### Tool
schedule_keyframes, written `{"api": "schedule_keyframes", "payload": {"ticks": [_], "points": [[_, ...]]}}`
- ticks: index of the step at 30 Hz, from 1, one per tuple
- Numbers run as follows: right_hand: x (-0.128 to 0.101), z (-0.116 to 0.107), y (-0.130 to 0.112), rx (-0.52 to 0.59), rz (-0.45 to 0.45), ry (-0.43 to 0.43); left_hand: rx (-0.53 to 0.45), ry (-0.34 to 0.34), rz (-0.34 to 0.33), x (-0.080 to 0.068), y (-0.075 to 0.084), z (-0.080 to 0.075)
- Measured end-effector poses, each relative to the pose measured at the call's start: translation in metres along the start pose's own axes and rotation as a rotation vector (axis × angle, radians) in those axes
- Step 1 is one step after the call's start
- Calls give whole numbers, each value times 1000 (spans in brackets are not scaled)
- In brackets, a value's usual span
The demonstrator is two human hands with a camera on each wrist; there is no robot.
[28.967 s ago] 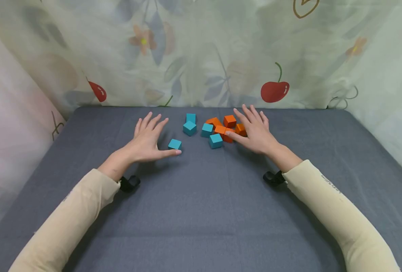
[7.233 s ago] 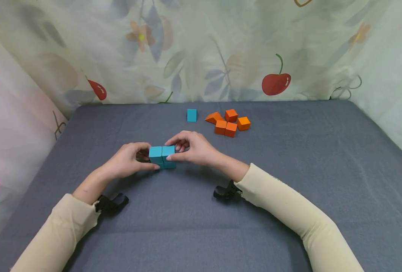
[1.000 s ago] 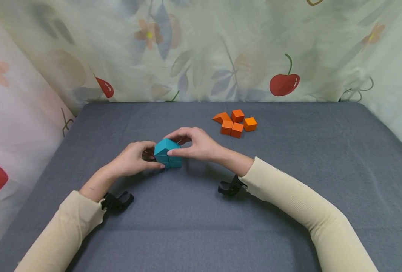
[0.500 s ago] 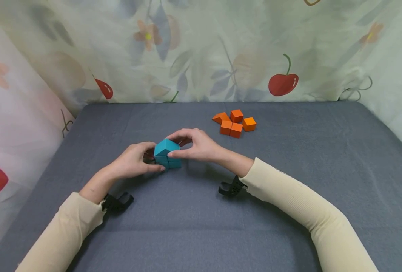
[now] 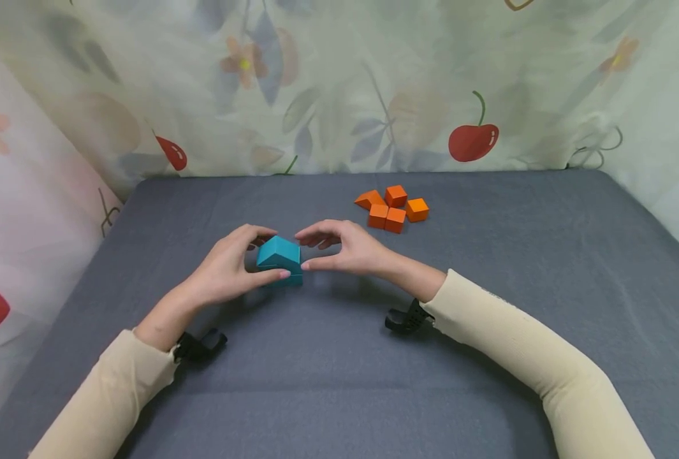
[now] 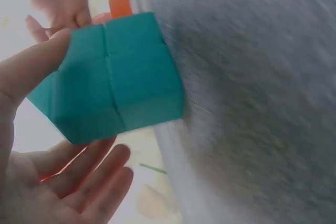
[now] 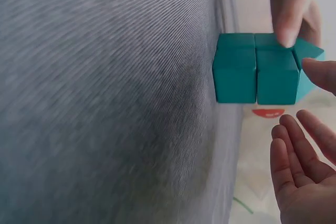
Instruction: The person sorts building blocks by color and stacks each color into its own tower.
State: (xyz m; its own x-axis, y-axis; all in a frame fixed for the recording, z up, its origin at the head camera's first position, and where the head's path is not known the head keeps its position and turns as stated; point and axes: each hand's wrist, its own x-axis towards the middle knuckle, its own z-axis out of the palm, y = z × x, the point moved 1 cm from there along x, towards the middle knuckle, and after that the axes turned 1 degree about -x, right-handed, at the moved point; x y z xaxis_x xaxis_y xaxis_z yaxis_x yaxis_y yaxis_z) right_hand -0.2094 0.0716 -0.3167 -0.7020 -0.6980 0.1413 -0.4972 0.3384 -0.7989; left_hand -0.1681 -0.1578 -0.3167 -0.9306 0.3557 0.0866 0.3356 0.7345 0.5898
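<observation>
A small teal house of wooden blocks stands on the grey cloth in front of me: several cubes in two layers, with a triangular roof block (image 5: 278, 253) on top. My left hand (image 5: 224, 268) holds the stack, thumb across its front and fingers behind it. In the left wrist view, the thumb lies on the front of the cubes (image 6: 142, 69). To the right of the stack, my right hand (image 5: 353, 250) is relaxed, thumb tip close by its right side. The right wrist view shows that hand's fingers (image 7: 299, 156) apart from the cubes (image 7: 278, 77).
Several orange blocks lie farther back right of the stack: a triangular one (image 5: 370, 199), a touching pair of cubes (image 5: 386, 217), a cube behind (image 5: 396, 196) and a lighter one (image 5: 417, 210). A patterned curtain (image 5: 339, 95) borders the table (image 5: 339, 395) at the back.
Half a second ago my right hand held the roof block and upper cubes; it has let go and shifted right. My left hand has slid its thumb farther across the stack's front.
</observation>
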Motion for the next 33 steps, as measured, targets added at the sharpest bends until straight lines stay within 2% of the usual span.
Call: {"api": "schedule_keyframes", "payload": {"ticks": [13,22,29,33], "points": [[-28,-25,12,-61,70,77,-28,120,117,6,40,0],[-42,-44,21,-65,112,134,27,137,172,12,63,8],[-57,-56,29,-87,193,200,1,153,177,22,82,17],[-65,-62,33,-91,190,237,-36,150,185,32,91,26]]}}
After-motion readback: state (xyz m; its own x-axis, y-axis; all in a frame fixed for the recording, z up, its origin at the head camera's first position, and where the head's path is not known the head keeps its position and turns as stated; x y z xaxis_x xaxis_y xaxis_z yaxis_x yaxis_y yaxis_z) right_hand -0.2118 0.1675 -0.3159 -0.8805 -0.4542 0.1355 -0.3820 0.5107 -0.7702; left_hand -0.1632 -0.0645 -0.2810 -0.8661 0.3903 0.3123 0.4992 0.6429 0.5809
